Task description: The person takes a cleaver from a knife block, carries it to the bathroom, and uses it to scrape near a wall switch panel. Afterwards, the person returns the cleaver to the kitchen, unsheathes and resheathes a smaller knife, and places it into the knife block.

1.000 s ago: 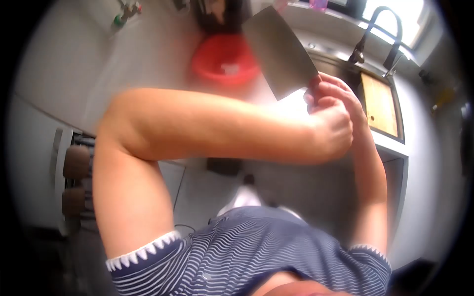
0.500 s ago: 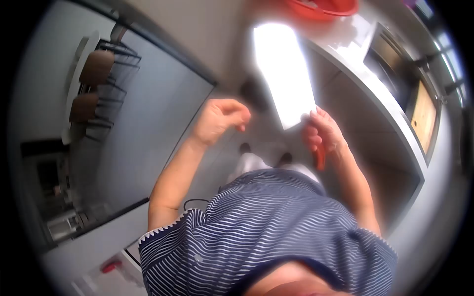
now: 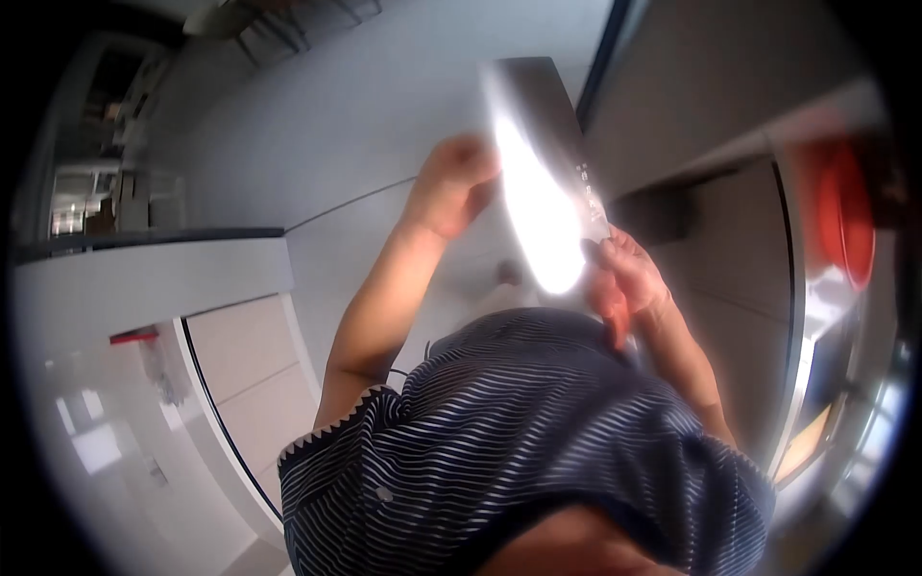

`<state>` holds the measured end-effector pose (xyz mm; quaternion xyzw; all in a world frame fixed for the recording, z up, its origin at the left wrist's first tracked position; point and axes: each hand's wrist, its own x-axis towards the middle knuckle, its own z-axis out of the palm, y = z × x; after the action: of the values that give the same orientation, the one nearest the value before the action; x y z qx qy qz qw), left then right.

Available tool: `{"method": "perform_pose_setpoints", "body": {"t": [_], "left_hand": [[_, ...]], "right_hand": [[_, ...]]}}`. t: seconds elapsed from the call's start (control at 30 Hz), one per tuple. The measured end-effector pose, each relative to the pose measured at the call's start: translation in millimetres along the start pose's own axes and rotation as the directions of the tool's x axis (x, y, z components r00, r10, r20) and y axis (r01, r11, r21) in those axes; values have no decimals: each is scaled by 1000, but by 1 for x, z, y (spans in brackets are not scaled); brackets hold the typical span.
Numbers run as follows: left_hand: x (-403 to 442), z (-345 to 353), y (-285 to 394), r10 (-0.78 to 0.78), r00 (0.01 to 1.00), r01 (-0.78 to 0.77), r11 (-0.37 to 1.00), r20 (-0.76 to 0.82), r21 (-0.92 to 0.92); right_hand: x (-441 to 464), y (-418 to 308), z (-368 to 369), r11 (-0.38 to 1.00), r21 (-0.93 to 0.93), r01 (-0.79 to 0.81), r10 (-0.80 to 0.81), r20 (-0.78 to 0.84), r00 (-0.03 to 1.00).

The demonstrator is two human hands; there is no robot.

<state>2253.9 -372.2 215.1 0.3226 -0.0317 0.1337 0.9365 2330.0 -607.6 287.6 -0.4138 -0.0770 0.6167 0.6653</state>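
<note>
A broad metal blade (image 3: pixel 562 125) with an orange-red handle (image 3: pixel 615 312) slants across the middle of the view, and strong glare whitens much of it. My right hand (image 3: pixel 629 274) is closed on it where blade and handle meet. Dark markings run along the blade's right side. On the other side, my left hand (image 3: pixel 456 187) is raised with its fingers curled together. Its fingertips are blurred at the blade's left edge, so contact and anything between them cannot be made out.
A red basin (image 3: pixel 845 216) stands on the light counter (image 3: pixel 826 302) at the right. At the left is another pale, shiny surface (image 3: pixel 91 384) with a red object (image 3: pixel 133 336) on it. Chairs (image 3: pixel 240 24) show at the upper left, beyond the grey floor (image 3: pixel 384 106).
The view has turned away from the sink. My left hand left my right hand, then came up to the blade's left edge. My right hand still holds the blade, whose glare has shifted.
</note>
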Motion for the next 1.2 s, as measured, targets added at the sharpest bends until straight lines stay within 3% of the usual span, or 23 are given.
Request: {"method": "perform_pose_setpoints", "body": {"t": [0.03, 0.07, 0.13, 0.3, 0.33, 0.5, 0.57, 0.73, 0.77, 0.87, 0.97, 1.07, 1.1, 1.2], "left_hand": [[-29, -31, 28, 29, 1000, -29, 1000, -3, 2], [-86, -11, 57, 75, 997, -75, 997, 6, 21], [-119, -61, 98, 104, 995, -104, 994, 9, -20], [-165, -13, 106, 148, 987, -154, 985, -65, -81], [-162, 8, 91, 166, 985, -170, 982, -48, -81], [-206, -38, 135, 230, 973, -231, 973, -17, -31], [-152, -12, 83, 253, 964, -253, 967, -87, 0], [-102, -3, 76, 269, 938, -292, 953, -217, -80], [-100, -15, 87, 263, 923, -294, 953, -282, -74], [-142, -91, 135, 229, 831, -299, 952, -506, -61], [-187, -177, 160, 189, 641, -267, 964, -744, 15], [-237, -274, 216, 146, 511, -352, 935, -847, -51], [-222, -279, 209, 142, 460, -337, 941, -876, -24], [-229, -319, 246, 95, 398, -325, 945, -912, -44]], "right_hand": [[27, 24, 30, 1000, 7, -27, 27, 20, 999], [6, 53, 74, 999, 10, -36, 36, 81, 996], [58, 84, 113, 996, 33, -80, 75, 147, 986], [21, 88, 131, 992, 36, -120, 105, 281, 954], [-1, 77, 120, 992, 10, -123, 116, 268, 956], [41, 94, 182, 973, -186, -140, 176, 197, 964], [30, 43, 112, 965, -180, -188, 220, 176, 959], [66, -35, 87, 910, -368, -193, 286, 217, 933], [82, -44, 99, 878, -415, -240, 331, 164, 929], [168, -30, 156, 807, -532, -256, 342, 67, 937], [264, 8, 183, 798, -508, -326, 405, 51, 913], [381, 50, 232, 794, -482, -371, 445, 44, 895], [398, 36, 213, 801, -459, -384, 459, 59, 887], [460, 33, 250, 755, -506, -417, 488, 7, 873]]}}
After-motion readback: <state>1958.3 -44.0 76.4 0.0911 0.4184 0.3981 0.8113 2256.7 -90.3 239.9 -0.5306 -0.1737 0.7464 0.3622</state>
